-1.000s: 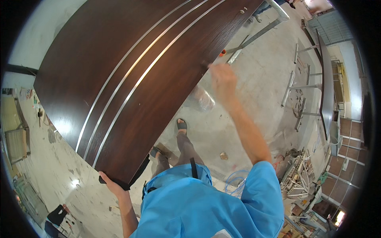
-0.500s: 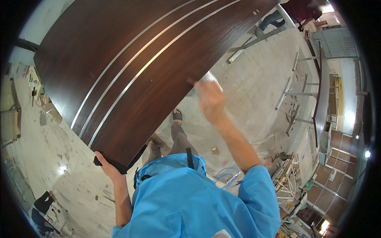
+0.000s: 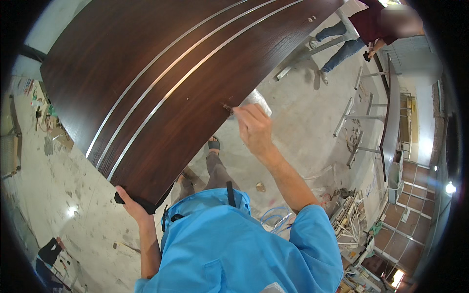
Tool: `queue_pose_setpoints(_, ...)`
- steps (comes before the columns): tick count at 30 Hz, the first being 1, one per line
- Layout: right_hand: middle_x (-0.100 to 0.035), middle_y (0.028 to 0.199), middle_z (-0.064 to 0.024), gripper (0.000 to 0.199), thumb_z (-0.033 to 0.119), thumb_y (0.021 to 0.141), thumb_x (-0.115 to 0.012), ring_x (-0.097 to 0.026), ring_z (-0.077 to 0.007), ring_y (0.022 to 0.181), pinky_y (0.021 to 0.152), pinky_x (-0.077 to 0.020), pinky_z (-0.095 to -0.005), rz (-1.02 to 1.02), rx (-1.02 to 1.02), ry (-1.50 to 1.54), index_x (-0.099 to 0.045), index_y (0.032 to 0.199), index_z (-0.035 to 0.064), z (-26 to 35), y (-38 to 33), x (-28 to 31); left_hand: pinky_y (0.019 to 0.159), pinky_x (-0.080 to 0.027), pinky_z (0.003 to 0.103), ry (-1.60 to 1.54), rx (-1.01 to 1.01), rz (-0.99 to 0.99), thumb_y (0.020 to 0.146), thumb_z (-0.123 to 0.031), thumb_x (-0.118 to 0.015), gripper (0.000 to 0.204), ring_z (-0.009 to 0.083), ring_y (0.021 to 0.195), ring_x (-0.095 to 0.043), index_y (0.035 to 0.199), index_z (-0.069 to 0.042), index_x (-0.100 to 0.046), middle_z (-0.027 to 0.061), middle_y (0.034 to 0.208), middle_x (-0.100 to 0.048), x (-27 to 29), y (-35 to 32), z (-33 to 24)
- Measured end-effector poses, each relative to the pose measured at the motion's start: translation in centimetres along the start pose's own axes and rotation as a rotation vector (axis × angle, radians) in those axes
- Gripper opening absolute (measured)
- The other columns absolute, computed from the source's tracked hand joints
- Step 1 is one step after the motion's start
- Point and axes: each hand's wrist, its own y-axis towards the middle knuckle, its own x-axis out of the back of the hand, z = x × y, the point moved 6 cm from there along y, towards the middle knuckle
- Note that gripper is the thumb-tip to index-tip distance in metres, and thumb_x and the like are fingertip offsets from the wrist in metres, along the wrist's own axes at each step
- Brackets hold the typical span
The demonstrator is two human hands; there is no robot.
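Note:
A large dark brown wood panel (image 3: 195, 117), door-like, with three silver strips (image 3: 172, 89) along it, slants across the upper left. My left hand (image 3: 136, 209) grips its near corner, the thumb over a black covering (image 3: 141, 201) on the panel's end. My right hand (image 3: 254, 127) is closed at the panel's right edge. A thin, brownish tip juts from its fingers onto the panel; its kind is too small and blurred to tell. Small pale specks mark the panel's face. Behind the right hand shows a shiny grey surface (image 3: 262, 101), partly hidden.
A person (image 3: 364, 29) in a dark red top and jeans stands beyond the panel at upper right. Another person (image 3: 49, 259) is at lower left. A long panel (image 3: 389, 122) rests on metal supports at right. Blue hose (image 3: 276, 217) and scrap strips (image 3: 342, 224) lie on the floor.
My right hand has come slightly down and left, its thin tip now at the panel near the edge. My left hand keeps its place. The person at upper right has come further into view.

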Motion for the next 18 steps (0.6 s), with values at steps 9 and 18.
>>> queue_pose_setpoints(9, -0.067, 0.085, -0.0155, 0.012, 0.002, 0.085, -0.068, -0.065, -0.0373, 0.083, 0.074, -0.0512, -0.0443, -0.283, -0.086, -0.337, -0.074, 0.095, 0.0041, -13.8, 7.2, 5.4, 0.12, -0.035, 0.042, -0.013, -0.01, 0.059, 0.1, -0.067, -0.057, 0.091, 0.0321, 0.143, -0.042, 0.157, 0.0, -0.035, 0.0181, 0.158, -0.04, -0.1, -0.1, -0.3)
queue_pose_setpoints(18, -0.066, 0.085, -0.0126, 0.016, 0.001, 0.077, -0.065, -0.064, -0.0336, 0.083, 0.067, -0.0514, -0.044, -0.196, 0.027, -0.249, -0.072, 0.091, 0.0046, -5.7, 3.0, 3.3, 0.12, -0.035, 0.041, -0.045, -0.01, 0.101, 0.101, -0.065, -0.056, 0.088, 0.031, 0.142, -0.044, 0.155, 0.002, -0.038, 0.0178, 0.157, -0.042, -0.1, 0.3, 0.1)
